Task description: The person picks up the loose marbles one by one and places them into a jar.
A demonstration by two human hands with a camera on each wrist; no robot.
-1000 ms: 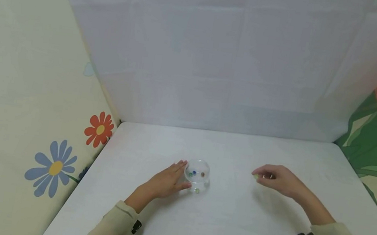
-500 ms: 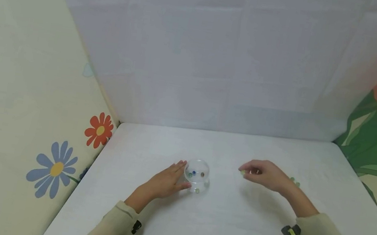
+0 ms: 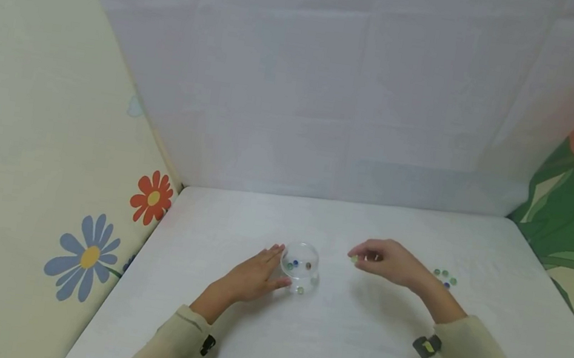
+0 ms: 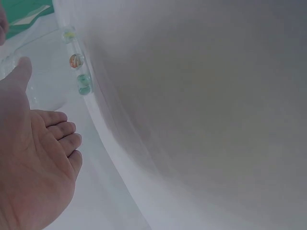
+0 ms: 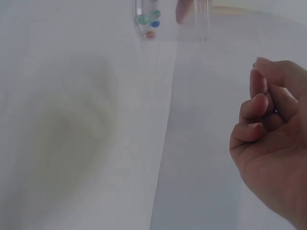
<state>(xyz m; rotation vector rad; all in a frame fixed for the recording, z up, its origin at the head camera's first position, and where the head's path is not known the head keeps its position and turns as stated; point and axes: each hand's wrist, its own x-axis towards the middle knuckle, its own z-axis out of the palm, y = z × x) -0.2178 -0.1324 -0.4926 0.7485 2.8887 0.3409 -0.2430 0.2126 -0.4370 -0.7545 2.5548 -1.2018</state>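
Note:
A clear jar [image 3: 299, 275] stands on the white table, with several coloured glass marbles at its bottom, including a blue marble [image 5: 155, 23], an orange-brown marble [image 4: 76, 61] and green ones. My left hand [image 3: 254, 275] rests against the jar's left side, fingers fairly straight along the far side and thumb at the near side. To the right of the jar, my right hand [image 3: 388, 262] is raised above the table and pinches a pale green marble [image 3: 354, 259] between thumb and fingertips. In the right wrist view the fingers mostly hide that marble.
Several loose marbles [image 3: 445, 273], green ones and a blue one, lie on the white table [image 3: 328, 356] behind the right forearm. A white cloth [image 3: 289, 81] hangs at the back. Flower-patterned cloth [image 3: 27, 106] flanks the table on both sides.
My right hand has moved left toward the jar with the pinched marble, uncovering the loose marbles behind its forearm. The left hand and the jar have stayed in place.

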